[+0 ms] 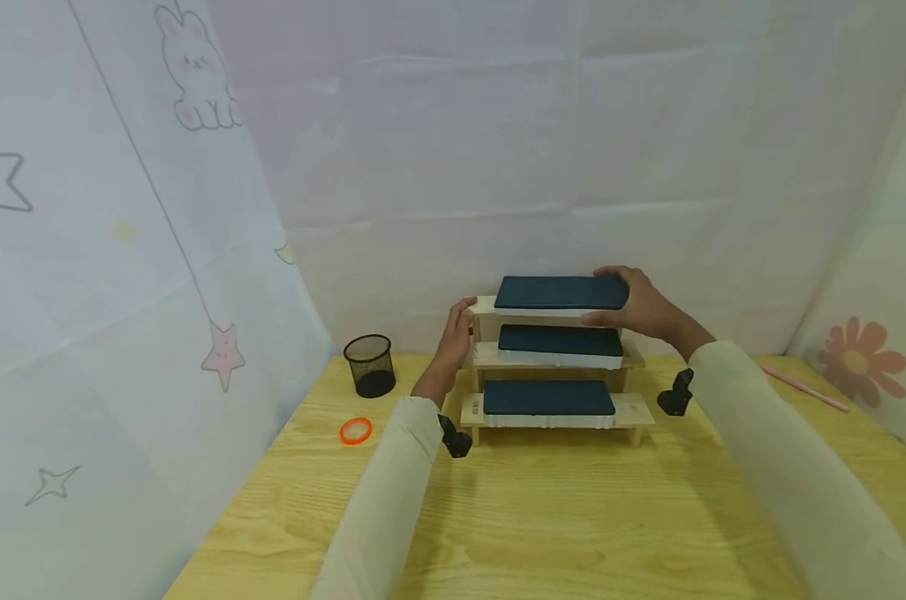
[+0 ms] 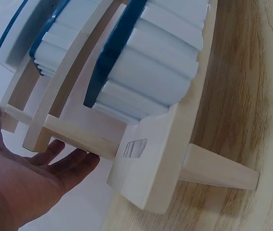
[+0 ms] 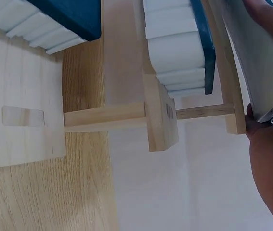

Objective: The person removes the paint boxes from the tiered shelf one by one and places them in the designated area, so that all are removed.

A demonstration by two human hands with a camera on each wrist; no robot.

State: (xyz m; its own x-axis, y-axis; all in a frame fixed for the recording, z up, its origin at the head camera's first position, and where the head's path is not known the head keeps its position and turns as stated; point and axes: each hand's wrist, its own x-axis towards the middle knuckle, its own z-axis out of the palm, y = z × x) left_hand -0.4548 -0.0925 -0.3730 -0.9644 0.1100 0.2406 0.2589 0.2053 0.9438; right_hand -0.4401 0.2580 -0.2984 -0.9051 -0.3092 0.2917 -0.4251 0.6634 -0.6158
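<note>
Three-tier pale wooden rack (image 1: 635, 410) stands on the yellow wood-grain table (image 1: 565, 517), near the white wall sheet (image 1: 453, 150) behind. Each tier has its own flat rectangular box: the uppermost dark-blue-topped white box (image 1: 550, 292) at the top tier, a second dark-blue-topped box with ribbed white sides (image 1: 560, 342) on the middle plank, a third of the same kind, the bottom box (image 1: 548, 398), on the lowest. Right hand (image 1: 636, 305) grasps the right end of the uppermost box, thumb along the front edge, fingers over the far side. Left hand (image 1: 451, 343) rests at the rack's left side, fingers loosely extended against the upper frame and clasping nothing, apparently steadying it. Whether the uppermost box bears fully on its plank cannot be told; the right wrist view suggests a slight tilt. Handling judgement: the box is best kept level and parallel to the plank's front edge, with its far end watched, since the grip is at one end only. Light, even downward pressure seems wiser than a sideways shove, which could rack the slender posts. Fingertips should stay out from between box and plank.
</note>
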